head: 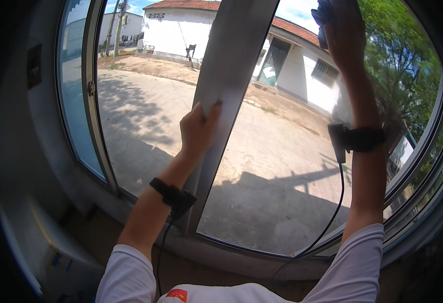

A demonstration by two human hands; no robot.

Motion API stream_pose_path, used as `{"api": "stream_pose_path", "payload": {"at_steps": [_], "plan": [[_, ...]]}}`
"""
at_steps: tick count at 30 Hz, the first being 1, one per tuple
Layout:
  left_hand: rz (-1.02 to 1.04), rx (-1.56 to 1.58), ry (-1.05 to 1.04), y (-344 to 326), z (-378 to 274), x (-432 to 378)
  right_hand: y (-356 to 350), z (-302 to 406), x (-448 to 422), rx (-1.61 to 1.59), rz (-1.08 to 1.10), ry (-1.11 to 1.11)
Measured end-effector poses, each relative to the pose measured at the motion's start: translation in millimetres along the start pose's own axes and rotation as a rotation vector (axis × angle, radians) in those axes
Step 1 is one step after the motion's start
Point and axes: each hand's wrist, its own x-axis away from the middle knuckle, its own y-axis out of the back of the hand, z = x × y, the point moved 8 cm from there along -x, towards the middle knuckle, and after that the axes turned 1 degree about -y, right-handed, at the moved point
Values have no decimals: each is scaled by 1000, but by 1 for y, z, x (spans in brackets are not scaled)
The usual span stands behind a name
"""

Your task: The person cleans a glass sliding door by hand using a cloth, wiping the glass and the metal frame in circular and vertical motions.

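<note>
My left hand (pixel 198 128) is at the broad metal window post (pixel 231 64), with finger and thumb tips on its face and left edge. The other fingers are curled, partly out of sight. Raised high at the upper right, my right hand (pixel 345 39) holds a dark crumpled cloth (pixel 323 21) up at the windowpane (pixel 278 159). The top of that hand runs out of the picture, so its fingertips are cut off. Whether the cloth touches the glass is hard to tell.
Black wrist straps with small devices sit on both forearms, and a cable (pixel 337 204) trails from the right one. A slimmer window frame (pixel 91 91) with a latch stands at left. A pale box-like object (pixel 55 242) sits lower left. Outside are paving, white buildings and a tree (pixel 399 57).
</note>
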Motion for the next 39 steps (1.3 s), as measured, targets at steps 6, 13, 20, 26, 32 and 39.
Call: {"api": "stream_pose_path", "payload": {"at_steps": [6, 13, 20, 26, 32, 39], "plan": [[-20, -12, -78, 5, 1, -3, -21, 110, 54, -215, 104, -17], [-25, 13, -78, 7, -2, -5, -14, 184, 151, -305, 480, -62], [-23, -31, -65, 2, -1, -6, 16, 240, 246, -331, 697, 190], [-41, -75, -46, 5, 3, -6, 23, 230, 251, -326, 657, 418], [-14, -52, -14, 7, 10, -6, -13, 110, 88, -234, 200, -25], [-17, -11, -78, 7, 1, -6, -7, 125, 12, -214, 2, -61]]}}
